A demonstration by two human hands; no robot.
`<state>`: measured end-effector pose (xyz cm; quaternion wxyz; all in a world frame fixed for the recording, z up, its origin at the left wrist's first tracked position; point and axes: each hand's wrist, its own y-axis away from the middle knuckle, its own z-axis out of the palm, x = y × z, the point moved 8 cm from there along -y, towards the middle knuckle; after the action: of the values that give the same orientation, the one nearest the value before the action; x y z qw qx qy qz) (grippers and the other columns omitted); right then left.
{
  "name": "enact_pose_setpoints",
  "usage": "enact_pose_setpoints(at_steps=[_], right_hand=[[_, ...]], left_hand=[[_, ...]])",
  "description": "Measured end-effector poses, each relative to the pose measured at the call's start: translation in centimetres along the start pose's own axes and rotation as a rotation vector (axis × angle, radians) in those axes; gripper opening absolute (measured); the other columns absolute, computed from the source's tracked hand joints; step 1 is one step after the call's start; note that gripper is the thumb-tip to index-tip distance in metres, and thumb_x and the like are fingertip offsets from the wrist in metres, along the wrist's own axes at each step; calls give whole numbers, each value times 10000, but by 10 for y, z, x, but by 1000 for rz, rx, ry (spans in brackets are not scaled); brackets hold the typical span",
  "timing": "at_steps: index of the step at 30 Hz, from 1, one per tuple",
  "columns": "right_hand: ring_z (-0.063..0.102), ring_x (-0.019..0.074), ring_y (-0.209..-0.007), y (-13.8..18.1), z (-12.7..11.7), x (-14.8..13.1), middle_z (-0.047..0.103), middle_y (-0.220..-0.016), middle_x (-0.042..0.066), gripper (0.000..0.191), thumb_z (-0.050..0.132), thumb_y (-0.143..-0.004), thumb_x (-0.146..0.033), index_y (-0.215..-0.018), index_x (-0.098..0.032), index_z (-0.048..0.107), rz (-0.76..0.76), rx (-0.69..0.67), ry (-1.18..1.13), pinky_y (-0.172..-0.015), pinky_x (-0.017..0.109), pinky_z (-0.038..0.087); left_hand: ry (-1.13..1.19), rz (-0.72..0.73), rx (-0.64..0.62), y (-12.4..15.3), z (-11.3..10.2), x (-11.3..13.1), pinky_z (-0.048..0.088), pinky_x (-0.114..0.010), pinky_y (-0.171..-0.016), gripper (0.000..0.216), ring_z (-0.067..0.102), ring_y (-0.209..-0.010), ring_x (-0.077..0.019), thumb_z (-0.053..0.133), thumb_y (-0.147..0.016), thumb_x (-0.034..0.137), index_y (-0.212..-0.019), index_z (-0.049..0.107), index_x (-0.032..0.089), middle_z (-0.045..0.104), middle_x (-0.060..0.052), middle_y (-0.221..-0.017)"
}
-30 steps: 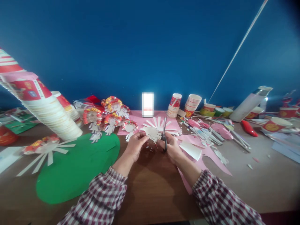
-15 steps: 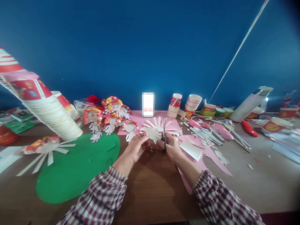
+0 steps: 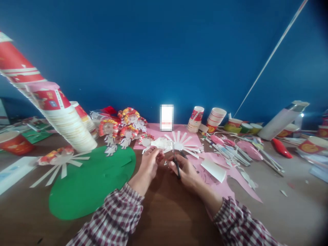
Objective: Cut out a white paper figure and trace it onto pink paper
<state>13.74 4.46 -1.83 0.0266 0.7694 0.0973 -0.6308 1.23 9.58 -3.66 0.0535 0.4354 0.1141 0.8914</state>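
Note:
My left hand (image 3: 151,161) is closed, thumb against fingers, on a small white paper cutout (image 3: 160,142) that shows beyond its fingertips. In my right hand (image 3: 188,172) is a pair of scissors (image 3: 176,166). Its dark handles are around my fingers and its thin blades point away from me, just right of the cutout. Whether the blades touch the paper I cannot tell. Behind the blades, a white paper piece with strips fanned out (image 3: 183,140) lies on a pink sheet (image 3: 153,128). Tiny white scraps lie between my hands.
Left stand a green paper shape (image 3: 89,184), lion-like paper figures (image 3: 125,131), a fringed paper piece (image 3: 61,160) and tall leaning cup stacks (image 3: 64,119). Right are pink paper scraps (image 3: 217,184), markers (image 3: 234,147), shorter cup stacks (image 3: 216,119) and a pale bottle (image 3: 278,121).
My right hand with the scissors has drawn back slightly toward me. The cutout has shifted left and turned with my left hand. The whole view has swung a little left.

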Motion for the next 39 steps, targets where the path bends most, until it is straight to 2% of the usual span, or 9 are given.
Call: enact_pose_setpoints(at_steps=[5,14,39], right_hand=[[530,115,-556,1,7,5,556,-617,-11,280,520,-838,-436,-934,-176,561,70,-68,65,-538,220,419],[512,106,-511,0,7,9,542,-574,-23,241,583,-800,-395,-913,-182,582,58,-94,93,-499,203,391],[476,94,-457,3,7,2,523,-524,-36,260,599,-785,-387,-938,-178,623,103,-131,56,-437,186,350]], left_hand=[[69,-25,6,-1,0,-3,501,-187,-571,121,597,-591,-88,679,-616,103,-718,615,94,645,-41,-666],[82,-102,19,1,1,-6,491,-162,-522,63,581,-536,-72,624,-674,71,-734,618,88,643,-37,-641],[-9,-10,-11,-3,-2,1,477,-186,-567,181,563,-551,-63,726,-576,162,-685,592,108,613,1,-602]])
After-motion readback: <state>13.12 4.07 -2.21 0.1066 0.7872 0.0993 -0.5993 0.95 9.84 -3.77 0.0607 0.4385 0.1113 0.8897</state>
